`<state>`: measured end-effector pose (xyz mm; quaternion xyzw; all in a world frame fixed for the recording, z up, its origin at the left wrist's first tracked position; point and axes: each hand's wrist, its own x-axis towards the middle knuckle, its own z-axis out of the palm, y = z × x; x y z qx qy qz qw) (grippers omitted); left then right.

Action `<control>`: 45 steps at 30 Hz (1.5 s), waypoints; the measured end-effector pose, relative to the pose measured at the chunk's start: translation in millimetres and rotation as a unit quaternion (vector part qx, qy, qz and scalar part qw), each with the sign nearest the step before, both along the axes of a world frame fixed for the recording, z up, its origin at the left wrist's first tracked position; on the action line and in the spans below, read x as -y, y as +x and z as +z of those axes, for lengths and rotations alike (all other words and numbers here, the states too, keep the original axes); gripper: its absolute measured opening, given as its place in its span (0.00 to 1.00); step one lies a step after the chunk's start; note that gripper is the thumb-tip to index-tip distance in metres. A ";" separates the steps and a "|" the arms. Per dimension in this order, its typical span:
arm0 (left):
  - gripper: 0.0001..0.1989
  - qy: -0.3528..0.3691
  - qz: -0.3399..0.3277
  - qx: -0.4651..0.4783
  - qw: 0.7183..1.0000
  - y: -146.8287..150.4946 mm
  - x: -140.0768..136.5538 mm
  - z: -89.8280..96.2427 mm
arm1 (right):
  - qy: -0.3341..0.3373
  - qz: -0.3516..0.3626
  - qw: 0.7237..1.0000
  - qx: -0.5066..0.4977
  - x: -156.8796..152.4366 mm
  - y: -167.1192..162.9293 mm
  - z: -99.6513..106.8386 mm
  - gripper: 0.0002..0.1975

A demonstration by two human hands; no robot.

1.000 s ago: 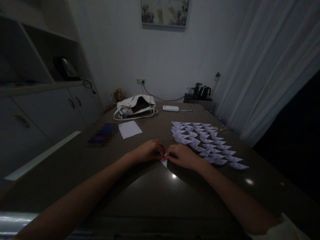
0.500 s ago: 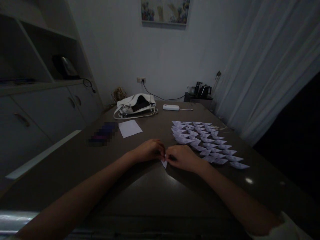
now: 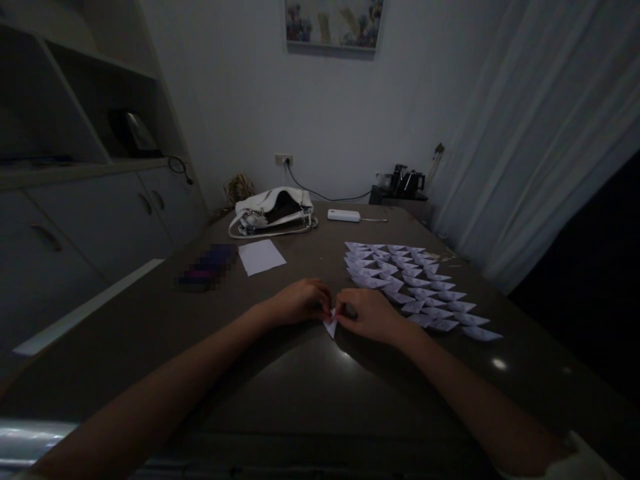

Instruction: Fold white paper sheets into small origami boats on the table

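A small piece of folded white paper [image 3: 331, 327] is pinched between my two hands, its pointed end toward me. My left hand [image 3: 306, 301] grips it from the left with the fingers curled. From the right, my right hand [image 3: 369, 313] holds it between thumb and forefinger; the fingertips of both hands nearly meet and hide the paper's upper part. Right of my hands stand several folded paper boats [image 3: 421, 292] in close rows. A flat sheet of white paper [image 3: 261, 257] lies beyond my left hand.
On the dark table [image 3: 280, 400], a white handbag [image 3: 273, 212] lies at the far side, with a white power bank [image 3: 343, 215] and short cable to its right. A blurred dark-purple object [image 3: 207, 267] sits at the left. Cabinets [image 3: 95, 220] line the left; a curtain [image 3: 520, 133] hangs right.
My fingers have shifted slightly on the folded paper, and a bit more of it shows below them. The whole view has moved a little; the other things stay put.
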<state>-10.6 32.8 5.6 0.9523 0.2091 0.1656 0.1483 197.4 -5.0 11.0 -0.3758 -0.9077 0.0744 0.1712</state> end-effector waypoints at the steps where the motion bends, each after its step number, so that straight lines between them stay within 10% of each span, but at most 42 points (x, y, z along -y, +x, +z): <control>1: 0.05 0.001 0.000 0.000 1.000 0.0 -0.1 0.0 | -0.008 0.006 1.000 0.004 0.6 -0.8 -0.3 0.02; 45: 0.05 0.004 -0.001 -0.006 1.000 -0.7 0.9 1.4 | -0.094 0.083 0.992 0.007 12.4 -5.8 8.7 0.02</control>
